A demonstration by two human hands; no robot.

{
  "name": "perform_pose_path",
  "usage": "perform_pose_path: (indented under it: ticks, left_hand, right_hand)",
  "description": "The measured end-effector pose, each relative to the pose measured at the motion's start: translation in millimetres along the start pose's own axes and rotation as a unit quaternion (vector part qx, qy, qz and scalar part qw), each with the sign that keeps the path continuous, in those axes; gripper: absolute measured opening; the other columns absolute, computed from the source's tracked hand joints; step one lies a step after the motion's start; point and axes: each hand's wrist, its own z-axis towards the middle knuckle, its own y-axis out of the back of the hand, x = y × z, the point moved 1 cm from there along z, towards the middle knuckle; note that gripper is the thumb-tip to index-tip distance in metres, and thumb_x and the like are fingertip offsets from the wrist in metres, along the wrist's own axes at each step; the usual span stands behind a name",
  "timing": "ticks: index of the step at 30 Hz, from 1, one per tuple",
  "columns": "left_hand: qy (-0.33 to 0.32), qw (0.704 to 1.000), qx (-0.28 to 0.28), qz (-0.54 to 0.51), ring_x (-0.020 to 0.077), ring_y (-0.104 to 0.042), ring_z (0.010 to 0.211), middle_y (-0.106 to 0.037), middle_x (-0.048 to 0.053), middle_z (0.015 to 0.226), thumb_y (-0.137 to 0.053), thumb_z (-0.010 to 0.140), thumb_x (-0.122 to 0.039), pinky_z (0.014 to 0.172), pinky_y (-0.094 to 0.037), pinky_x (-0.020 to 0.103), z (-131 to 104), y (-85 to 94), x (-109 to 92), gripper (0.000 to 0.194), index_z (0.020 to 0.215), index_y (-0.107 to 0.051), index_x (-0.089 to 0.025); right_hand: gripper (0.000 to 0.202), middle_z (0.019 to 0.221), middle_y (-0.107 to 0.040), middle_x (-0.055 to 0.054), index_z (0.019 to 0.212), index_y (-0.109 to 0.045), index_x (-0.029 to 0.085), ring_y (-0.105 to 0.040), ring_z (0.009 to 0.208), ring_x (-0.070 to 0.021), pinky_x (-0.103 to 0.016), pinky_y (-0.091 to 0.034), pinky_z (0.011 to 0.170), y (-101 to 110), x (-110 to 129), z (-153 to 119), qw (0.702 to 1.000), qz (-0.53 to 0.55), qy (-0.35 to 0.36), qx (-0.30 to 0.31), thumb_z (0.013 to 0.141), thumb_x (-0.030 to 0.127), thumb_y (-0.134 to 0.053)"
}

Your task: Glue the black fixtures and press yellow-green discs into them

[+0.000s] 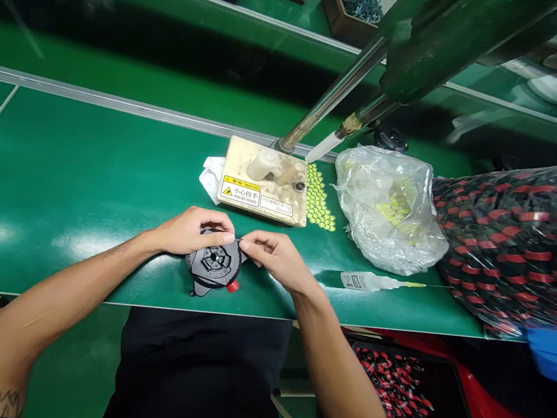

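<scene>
Here, grey device seemingly just inside bench edge

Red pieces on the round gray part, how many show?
1: a red piece at the lower edge of the round gray part. The left hand partly covers it, so others may be hidden.

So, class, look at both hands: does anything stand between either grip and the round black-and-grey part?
Nothing visible does. The left grip lies over the upper edge of the round part, and the right grip is at its right edge. The cream box stands beyond them, not between.
</scene>
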Motion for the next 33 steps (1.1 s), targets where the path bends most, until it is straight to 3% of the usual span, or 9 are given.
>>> perform_pose_path:
  ticks: [3,8,11,14,16,18,21,26,33]
  left_hand:
    - [0.004,1.0,0.009,0.0,0.0176,-0.07,0.082,-0.079,0.004,0.092,-0.07,0.095,-0.042,0.076,-0.052,0.028,0.4,-1.7,-0.6,0.026,0.097,-0.079,-0.018]
    - [0.013,0.998,0.016,0.051,0.0171,-0.07,0.077,-0.08,0.004,0.087,-0.068,0.096,-0.044,0.073,-0.052,0.027,0.8,8.2,-7.0,0.029,0.094,-0.079,-0.018]
    - [0.028,0.972,-0.096,0.212,0.0234,-0.072,0.091,-0.08,0.008,0.101,-0.065,0.097,-0.049,0.081,-0.054,0.033,-15.1,17.2,-23.3,0.033,0.098,-0.079,-0.019]
    - [0.108,0.906,-0.246,0.327,0.0275,-0.07,0.098,-0.078,0.012,0.111,-0.061,0.099,-0.053,0.087,-0.056,0.037,-46.2,10.2,-40.7,0.04,0.117,-0.073,-0.021]
    - [0.167,0.905,-0.274,0.279,0.0249,-0.072,0.089,-0.077,0.008,0.107,-0.053,0.102,-0.054,0.085,-0.058,0.037,-65.2,-5.3,-44.5,0.045,0.134,-0.063,-0.024]
    - [0.187,0.937,-0.235,0.176,0.0278,-0.073,0.106,-0.073,0.01,0.126,-0.06,0.097,-0.057,0.092,-0.059,0.039,-75.7,-23.1,-41.9,0.061,0.148,-0.05,-0.025]
    - [0.19,0.946,-0.24,0.104,0.0312,-0.068,0.122,-0.065,0.014,0.14,-0.071,0.088,-0.057,0.104,-0.057,0.043,-74.9,-34.8,-38.3,0.07,0.146,-0.048,-0.024]
    - [0.143,0.941,-0.281,0.127,0.0318,-0.066,0.124,-0.063,0.012,0.14,-0.076,0.085,-0.057,0.108,-0.054,0.044,-34.7,-0.3,-54.2,0.067,0.139,-0.054,-0.025]
    - [0.024,0.952,-0.274,0.136,0.0288,-0.063,0.13,-0.065,0.014,0.142,-0.078,0.083,-0.056,0.113,-0.049,0.039,87.2,32.5,-57.1,0.07,0.138,-0.059,-0.017]
  right_hand:
    - [0.049,0.06,-0.057,0.002,0.075,-0.07,0.016,-0.043,0.049,-0.0088,-0.022,-0.029,0.045,-0.2,-2.1,2.9,0.994,0.068,-0.063,0.061,0.072,0.063,-0.088]
    - [0.049,0.056,-0.057,0.002,0.076,-0.07,0.016,-0.047,0.047,-0.0097,-0.021,-0.036,0.043,-8.1,-9.8,-1.6,0.988,0.123,-0.073,0.056,0.073,0.061,-0.09]
    - [0.055,0.068,-0.062,-0.002,0.088,-0.074,0.016,-0.055,0.054,-0.0121,-0.023,-0.044,0.047,-9.5,-19.2,-11.8,0.984,0.167,-0.041,0.04,0.082,0.07,-0.078]
    - [0.053,0.085,-0.066,-0.004,0.113,-0.075,0.018,-0.06,0.065,-0.014,-0.025,-0.048,0.053,-10.2,-28.4,-28.9,0.984,0.176,0.022,-0.017,0.093,0.066,-0.068]
    - [0.048,0.092,-0.068,-0.005,0.131,-0.071,0.022,-0.062,0.072,-0.0153,-0.027,-0.051,0.061,-13.4,-31.3,-39.4,0.989,0.117,0.082,-0.025,0.097,0.056,-0.067]
    - [0.045,0.096,-0.07,-0.004,0.139,-0.068,0.026,-0.061,0.077,-0.0161,-0.028,-0.05,0.066,-17.6,-31.2,-45.7,0.991,0.042,0.129,0.0,0.099,0.046,-0.067]
    - [0.031,0.092,-0.071,-0.004,0.124,-0.077,0.025,-0.06,0.075,-0.0162,-0.028,-0.048,0.066,-20.2,-29.4,-47.0,0.986,0.016,0.162,-0.024,0.1,0.04,-0.066]
    - [0.025,0.082,-0.068,-0.004,0.095,-0.077,0.02,-0.059,0.072,-0.0162,-0.028,-0.044,0.065,-21.7,-29.9,-44.2,0.975,0.023,0.179,-0.131,0.102,0.036,-0.059]
    - [0.02,0.078,-0.063,0.0,0.09,-0.075,0.021,-0.054,0.07,-0.0144,-0.028,-0.042,0.069,-25.4,-31.4,-47.0,0.97,-0.008,0.208,-0.126,0.101,0.027,-0.06]
